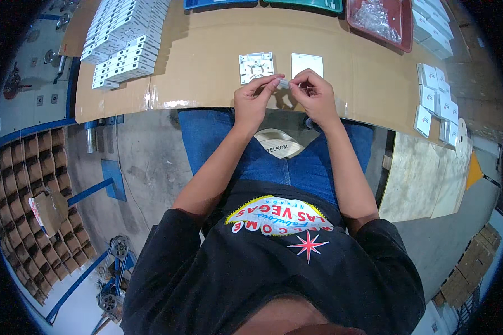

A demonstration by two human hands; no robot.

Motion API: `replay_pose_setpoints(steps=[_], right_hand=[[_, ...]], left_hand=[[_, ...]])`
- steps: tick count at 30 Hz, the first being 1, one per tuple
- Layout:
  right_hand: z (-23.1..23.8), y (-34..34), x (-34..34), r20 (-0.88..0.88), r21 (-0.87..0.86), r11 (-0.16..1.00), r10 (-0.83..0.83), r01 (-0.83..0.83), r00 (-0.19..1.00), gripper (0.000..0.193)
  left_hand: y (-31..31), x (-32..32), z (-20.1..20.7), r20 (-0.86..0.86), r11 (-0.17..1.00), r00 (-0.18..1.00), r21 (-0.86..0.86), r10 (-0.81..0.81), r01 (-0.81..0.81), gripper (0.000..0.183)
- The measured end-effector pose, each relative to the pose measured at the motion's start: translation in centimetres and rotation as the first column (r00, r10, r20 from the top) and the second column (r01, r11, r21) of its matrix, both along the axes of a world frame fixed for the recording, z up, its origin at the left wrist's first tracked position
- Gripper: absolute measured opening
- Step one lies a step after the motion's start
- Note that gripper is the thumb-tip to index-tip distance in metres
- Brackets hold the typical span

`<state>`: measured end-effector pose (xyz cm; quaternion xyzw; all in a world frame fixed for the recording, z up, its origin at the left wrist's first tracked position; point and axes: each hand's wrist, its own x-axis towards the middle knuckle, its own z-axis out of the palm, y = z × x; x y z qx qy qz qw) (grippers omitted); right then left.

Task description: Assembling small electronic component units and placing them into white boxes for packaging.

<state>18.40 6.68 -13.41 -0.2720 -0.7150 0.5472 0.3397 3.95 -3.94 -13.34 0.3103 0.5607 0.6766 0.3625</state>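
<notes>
My left hand (252, 104) and my right hand (317, 100) meet above the near edge of a cardboard-covered table (204, 67). Between the fingertips of both is a small whitish piece (283, 84), pinched at either end; its exact kind is too small to make out. Just beyond my left hand lies a white square plastic base (256, 62) with its moulded inner side facing up. A plain white square cover (307, 60) rests beside it, partly hidden by my right hand.
Tall stacks of white plastic housings (126, 33) stand at the left. White square units (437, 97) line the right edge, with more piled (432, 28) farther back. Along the far side sit a blue bin (221, 4), a green bin (307, 4) and a red bin (408, 28) holding clear plastic bags (374, 19).
</notes>
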Motion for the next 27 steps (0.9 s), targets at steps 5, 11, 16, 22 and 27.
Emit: replay_pose_setpoints(steps=[5, 11, 16, 22, 27], right_hand=[[0.2, -0.4, -0.1, 0.009, -0.031, 0.999, 0.019, -0.018, 1.000, 0.008], [0.0, -0.1, -0.1, -0.010, -0.024, 1.000, -0.007, 0.007, 1.000, 0.008], [0.1, -0.2, -0.1, -0.012, -0.050, 0.999, 0.005, -0.006, 1.000, 0.009], [-0.6, -0.1, 0.0, -0.014, -0.077, 0.997, 0.023, -0.024, 1.000, 0.008], [-0.2, -0.1, 0.1, -0.005, -0.070, 0.996, 0.052, -0.052, 0.999, 0.007]], left_hand=[[-0.1, -0.2, 0.0, -0.089, 0.999, 0.996, -0.051, -0.006, 0.001, 0.017], [0.0, -0.2, -0.9, -0.129, 1.000, 0.992, -0.018, 0.012, -0.014, 0.016], [0.0, 0.1, -0.3, -0.134, 0.999, 0.991, -0.038, 0.024, -0.030, 0.013], [0.0, 0.2, -0.7, -0.043, 1.000, 0.999, 0.000, 0.024, -0.024, 0.009], [0.0, -0.1, -1.1, -0.113, 0.999, 0.993, 0.000, 0.046, -0.046, 0.010]])
